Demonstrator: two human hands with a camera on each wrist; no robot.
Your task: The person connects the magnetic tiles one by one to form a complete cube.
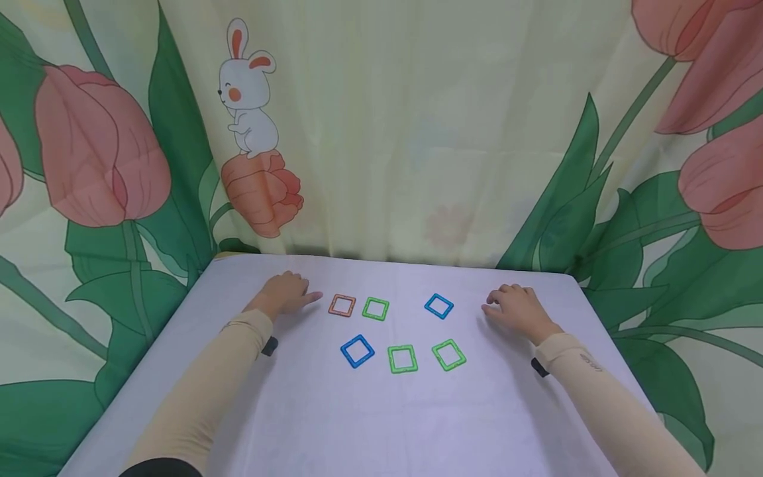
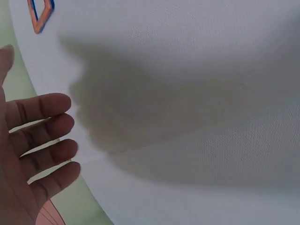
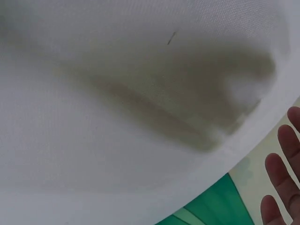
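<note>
Hollow square frames lie flat and apart on the white table in two loose rows. The far row holds an orange square (image 1: pixel 339 314), a green square (image 1: pixel 373 318) and a blue square (image 1: pixel 445 300). In the near row are another blue square (image 1: pixel 348 358), a second green square (image 1: pixel 404 371) and a third green square (image 1: pixel 456 366). My left hand (image 1: pixel 286 293) hovers left of the orange square, thumb extended toward it, holding nothing. To the right of the far blue square, my right hand (image 1: pixel 518 311) holds nothing, its fingers relaxed and spread in the right wrist view.
A white cloth covers the table (image 1: pixel 381 424). Behind the far edge hangs a curtain (image 1: pixel 381 132) printed with tulips and a rabbit. Each wrist carries a small dark device, the left one (image 1: pixel 270 346) and the right one (image 1: pixel 540 367).
</note>
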